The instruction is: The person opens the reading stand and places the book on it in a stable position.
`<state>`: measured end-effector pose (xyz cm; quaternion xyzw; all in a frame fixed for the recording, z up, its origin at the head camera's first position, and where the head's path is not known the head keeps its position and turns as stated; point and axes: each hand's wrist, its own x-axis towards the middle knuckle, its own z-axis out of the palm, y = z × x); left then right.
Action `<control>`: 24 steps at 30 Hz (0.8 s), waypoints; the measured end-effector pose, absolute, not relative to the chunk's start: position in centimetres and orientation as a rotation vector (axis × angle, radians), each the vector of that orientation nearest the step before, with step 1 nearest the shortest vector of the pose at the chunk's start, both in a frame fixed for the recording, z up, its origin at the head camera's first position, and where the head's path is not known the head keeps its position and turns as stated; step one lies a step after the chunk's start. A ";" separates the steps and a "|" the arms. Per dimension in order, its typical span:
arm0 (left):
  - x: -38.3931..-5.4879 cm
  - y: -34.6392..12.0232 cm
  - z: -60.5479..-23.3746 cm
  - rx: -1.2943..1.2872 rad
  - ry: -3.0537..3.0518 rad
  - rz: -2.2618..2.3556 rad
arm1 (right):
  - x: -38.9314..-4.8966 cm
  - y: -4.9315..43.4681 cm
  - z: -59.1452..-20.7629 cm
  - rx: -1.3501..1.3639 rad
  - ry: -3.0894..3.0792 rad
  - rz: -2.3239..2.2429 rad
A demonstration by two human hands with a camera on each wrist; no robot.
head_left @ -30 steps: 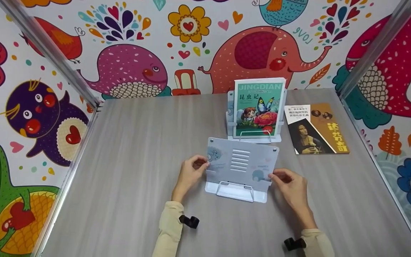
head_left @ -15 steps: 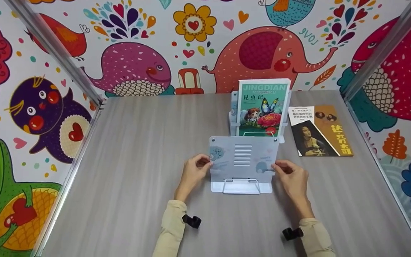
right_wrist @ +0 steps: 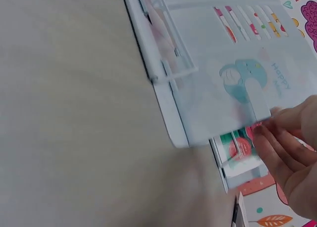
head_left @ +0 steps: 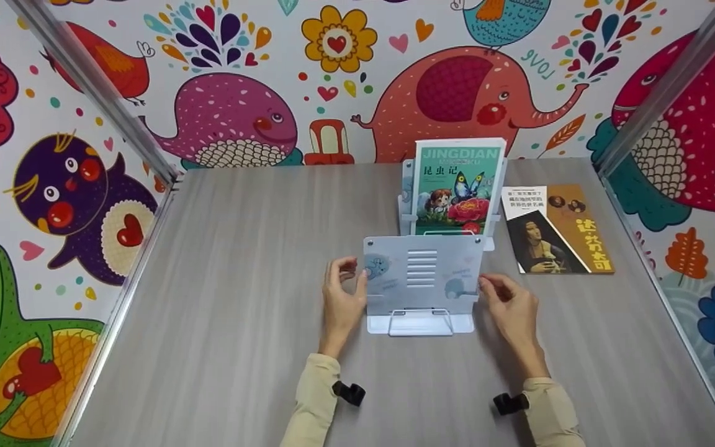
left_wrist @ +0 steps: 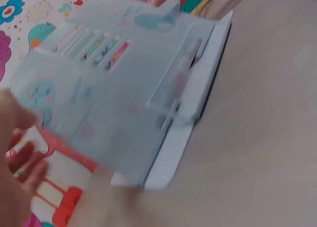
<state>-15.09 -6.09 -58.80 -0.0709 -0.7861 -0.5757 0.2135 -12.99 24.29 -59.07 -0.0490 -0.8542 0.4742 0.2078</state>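
A pale blue book stand [head_left: 421, 279] stands tilted back on the table, with slots in its back plate and a wire page holder [head_left: 419, 323] along its front ledge. At its left edge is my left hand [head_left: 343, 304], thumb by the plate and fingers spread apart from it. The left wrist view shows those fingers [left_wrist: 29, 170] loose below the edge, blurred. On the opposite side, my right hand [head_left: 512, 313] pinches the stand's right edge; in the right wrist view the thumb and fingertips meet beside the small side clip [right_wrist: 258, 100].
Behind stands a second book stand [head_left: 406, 198] bearing a green-covered book [head_left: 457, 186], its lower part hidden by the front stand. A brown and white book [head_left: 559, 230] lies flat to the right. Patterned walls [head_left: 239, 118] enclose the grey table [head_left: 227, 279].
The book stand moved away from me and turned square to the view, then stayed put. My left hand has loosened its fingers from the left edge; the right hand keeps its pinch.
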 end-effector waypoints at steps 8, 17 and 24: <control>-13.9 3.0 -56.1 -0.663 -1.920 -1.542 | -13.5 30.1 -58.2 -0.332 -2.360 1.284; -10.8 14.0 -57.9 -1.034 -2.515 -1.607 | -14.0 38.5 -57.2 -0.915 -2.456 1.458; -11.8 18.5 -59.5 -0.699 -3.006 -1.698 | -13.9 42.6 -57.8 -0.880 -2.743 1.481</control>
